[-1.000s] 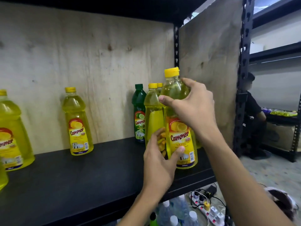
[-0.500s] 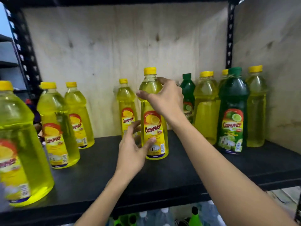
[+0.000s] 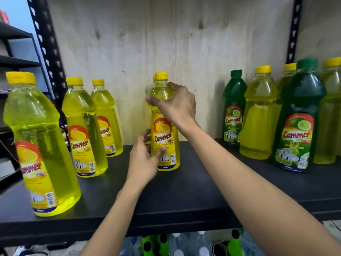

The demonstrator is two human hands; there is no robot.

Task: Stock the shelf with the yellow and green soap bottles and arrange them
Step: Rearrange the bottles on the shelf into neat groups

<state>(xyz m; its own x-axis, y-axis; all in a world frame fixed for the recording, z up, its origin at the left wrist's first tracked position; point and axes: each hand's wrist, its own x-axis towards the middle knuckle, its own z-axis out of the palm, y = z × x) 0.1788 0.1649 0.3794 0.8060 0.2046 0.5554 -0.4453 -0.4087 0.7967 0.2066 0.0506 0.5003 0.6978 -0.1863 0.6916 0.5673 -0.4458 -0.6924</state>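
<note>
Near the middle of the frame, a yellow bottle (image 3: pixel 165 137) now stands on the black shelf (image 3: pixel 184 191). A second ago it was up at the right end, close to the green bottles (image 3: pixel 233 111). It has come across to the gap between them and the other yellow bottles (image 3: pixel 84 130) at the left. So this one looks nearly placed and may only need to be turned straight.

The right hand (image 3: pixel 177 106) is wrapped round its top part, under the cap. The left hand (image 3: pixel 145 157) holds it low down, thumb on the label.

That label says "Cammer", "NEW", "LEMON" and "500ml". The big green bottle (image 3: pixel 299 126) at the right says "Cammer" and "LIME".
</note>
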